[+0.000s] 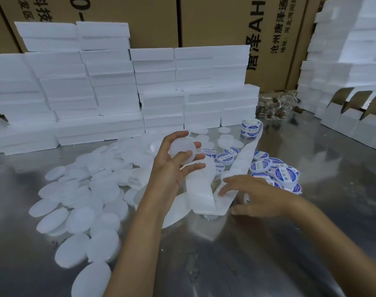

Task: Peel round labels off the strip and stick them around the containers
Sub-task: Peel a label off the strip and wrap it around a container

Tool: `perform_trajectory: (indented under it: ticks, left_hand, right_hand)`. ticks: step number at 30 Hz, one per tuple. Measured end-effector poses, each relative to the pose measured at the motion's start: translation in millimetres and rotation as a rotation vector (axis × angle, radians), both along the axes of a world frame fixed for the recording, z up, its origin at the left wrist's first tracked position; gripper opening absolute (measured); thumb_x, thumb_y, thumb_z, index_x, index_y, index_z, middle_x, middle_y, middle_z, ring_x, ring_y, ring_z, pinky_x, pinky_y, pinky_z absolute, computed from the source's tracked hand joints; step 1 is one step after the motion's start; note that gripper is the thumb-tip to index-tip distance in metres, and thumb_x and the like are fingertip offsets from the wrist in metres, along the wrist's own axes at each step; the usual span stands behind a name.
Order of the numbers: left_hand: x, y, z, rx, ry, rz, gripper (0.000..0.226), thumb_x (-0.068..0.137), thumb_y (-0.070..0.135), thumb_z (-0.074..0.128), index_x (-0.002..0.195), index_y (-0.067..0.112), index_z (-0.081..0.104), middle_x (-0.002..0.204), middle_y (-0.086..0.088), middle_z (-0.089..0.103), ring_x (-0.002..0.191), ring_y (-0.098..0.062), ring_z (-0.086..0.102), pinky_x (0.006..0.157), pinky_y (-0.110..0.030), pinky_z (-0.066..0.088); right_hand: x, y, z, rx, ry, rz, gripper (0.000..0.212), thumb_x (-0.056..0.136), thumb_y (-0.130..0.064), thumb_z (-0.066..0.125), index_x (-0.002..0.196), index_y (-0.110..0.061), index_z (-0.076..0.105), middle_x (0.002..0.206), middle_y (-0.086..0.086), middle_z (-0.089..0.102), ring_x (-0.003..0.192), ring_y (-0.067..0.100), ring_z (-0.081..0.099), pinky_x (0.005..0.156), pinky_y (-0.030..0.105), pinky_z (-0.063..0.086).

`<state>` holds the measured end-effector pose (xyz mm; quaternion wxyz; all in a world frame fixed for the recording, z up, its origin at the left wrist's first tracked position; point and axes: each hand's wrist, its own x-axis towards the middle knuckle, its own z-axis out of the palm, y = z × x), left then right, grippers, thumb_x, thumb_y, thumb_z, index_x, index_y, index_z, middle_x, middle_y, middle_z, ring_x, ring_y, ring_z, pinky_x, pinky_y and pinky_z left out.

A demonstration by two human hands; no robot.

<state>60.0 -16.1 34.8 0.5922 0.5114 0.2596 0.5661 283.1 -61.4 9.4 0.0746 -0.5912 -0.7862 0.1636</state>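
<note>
The left hand [174,159] is raised above the metal table [257,254] and holds one plain white round container [182,150]. The fingers are curled around its edge, with the thumb on the far side and the fingertips on the near face.

The right hand [255,196] lies low over the table, palm down. Its fingers are spread and nearly straight, and the fingertips touch the white strip [232,168] near the place where it folds. I cannot tell if a label is pinched under them.

The strip runs from a roll of labels [250,127], which stands further back, down to the hands. There it lies in loose loops of bare paper [195,196], directly between the two forearms.

To the left of the left arm many unlabeled containers [82,202] are scattered and overlap each other, from the near edge up to the foam blocks. To the right of the strip, just beside the right hand, there is a heap of labeled containers [274,168] with blue and white stickers.

Behind, white foam blocks [118,88] are stacked in rows before brown cartons [204,20]. At the right, more foam [343,61] stands in a tall pile, with small open white boxes [354,121] in front of it. Some clear jars with brown stoppers [277,110] lie in the gap, blurred.
</note>
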Motion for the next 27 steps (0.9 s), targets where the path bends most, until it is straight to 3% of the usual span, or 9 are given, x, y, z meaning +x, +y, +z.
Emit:
perform_trajectory:
  ticks: [3, 6, 10, 13, 19, 22, 23, 25, 27]
  left_hand:
    - [2.9, -3.6, 4.1, 0.044, -0.022, -0.01, 0.04, 0.094, -0.005, 0.055, 0.121, 0.024, 0.063, 0.11, -0.013, 0.074, 0.095, -0.033, 0.073, 0.077, -0.033, 0.059]
    - [3.3, -7.0, 10.8, 0.125, -0.08, 0.012, 0.041, 0.09, -0.004, 0.058, 0.122, 0.022, 0.06, 0.107, -0.012, 0.074, 0.092, -0.034, 0.073, 0.079, -0.033, 0.058]
    - [-1.8, -8.3, 16.5, 0.207, -0.132, 0.053, 0.042, 0.085, 0.003, 0.061, 0.122, 0.021, 0.058, 0.106, -0.011, 0.074, 0.087, -0.033, 0.073, 0.08, -0.032, 0.058]
    - [-5.7, -6.0, 15.7, 0.218, -0.09, 0.07, 0.041, 0.086, 0.004, 0.064, 0.122, 0.024, 0.059, 0.106, -0.008, 0.075, 0.088, -0.031, 0.073, 0.078, -0.031, 0.059]
    - [9.5, 5.1, -12.1, 0.216, 0.407, 0.212, 0.047, 0.085, 0.001, 0.075, 0.112, 0.035, 0.059, 0.111, 0.005, 0.071, 0.105, -0.01, 0.066, 0.074, -0.015, 0.055]
    - [14.1, 9.2, -24.2, 0.195, 0.495, 0.219, 0.045, 0.086, 0.004, 0.075, 0.111, 0.037, 0.058, 0.107, 0.012, 0.07, 0.102, -0.001, 0.065, 0.08, -0.013, 0.053]
    - [14.6, 10.5, -26.6, 0.177, 0.493, 0.218, 0.045, 0.085, 0.004, 0.076, 0.112, 0.036, 0.058, 0.104, 0.012, 0.071, 0.102, -0.002, 0.066, 0.082, -0.015, 0.053]
    - [13.5, 12.5, -29.3, 0.129, 0.476, 0.217, 0.045, 0.083, 0.005, 0.077, 0.113, 0.032, 0.06, 0.099, 0.012, 0.073, 0.1, -0.005, 0.067, 0.081, -0.016, 0.054]
    - [11.6, 13.4, -31.1, 0.067, 0.441, 0.192, 0.043, 0.084, 0.007, 0.077, 0.114, 0.032, 0.061, 0.097, 0.012, 0.075, 0.097, -0.003, 0.069, 0.077, -0.015, 0.055]
  right_hand:
    - [-4.6, 10.0, -10.1, 0.092, 0.248, -0.121, 0.01, 0.093, -0.035, 0.065, 0.098, -0.034, 0.073, 0.105, -0.021, 0.07, 0.102, 0.0, 0.06, 0.097, 0.033, 0.048]
    - [-14.0, 21.5, -9.3, 0.128, 0.459, -0.21, 0.015, 0.093, -0.034, 0.064, 0.083, -0.028, 0.073, 0.082, -0.014, 0.072, 0.082, 0.004, 0.066, 0.083, 0.035, 0.053]
    - [-33.5, 31.6, -10.3, 0.119, 0.587, -0.316, 0.019, 0.093, -0.034, 0.065, 0.081, -0.021, 0.071, 0.081, -0.001, 0.072, 0.081, 0.019, 0.068, 0.077, 0.042, 0.055]
    - [-42.0, 34.7, -14.0, 0.091, 0.606, -0.346, 0.017, 0.095, -0.035, 0.061, 0.083, -0.025, 0.067, 0.089, -0.004, 0.071, 0.085, 0.013, 0.067, 0.077, 0.038, 0.055]
    - [-49.4, 27.9, -15.5, 0.061, 0.972, -0.292, 0.016, 0.096, -0.024, 0.062, 0.083, -0.019, 0.071, 0.091, 0.001, 0.075, 0.096, 0.019, 0.07, 0.086, 0.038, 0.055]
    - [-49.0, 19.5, -14.0, -0.027, 1.107, -0.191, 0.018, 0.094, -0.014, 0.063, 0.083, -0.025, 0.072, 0.084, -0.002, 0.074, 0.079, 0.01, 0.07, 0.066, 0.025, 0.056]
    - [-48.5, 17.2, -14.2, -0.027, 1.095, -0.167, 0.019, 0.092, -0.011, 0.064, 0.085, -0.027, 0.072, 0.085, -0.004, 0.074, 0.079, 0.009, 0.07, 0.067, 0.023, 0.055]
    - [-47.7, 16.2, -16.4, 0.019, 1.058, -0.166, 0.022, 0.091, -0.009, 0.065, 0.088, -0.029, 0.072, 0.094, -0.003, 0.074, 0.093, 0.014, 0.07, 0.084, 0.036, 0.057]
    - [-48.3, 16.1, -17.6, 0.084, 1.072, -0.189, 0.021, 0.09, -0.007, 0.067, 0.09, -0.028, 0.072, 0.099, -0.003, 0.074, 0.1, 0.017, 0.069, 0.092, 0.045, 0.055]
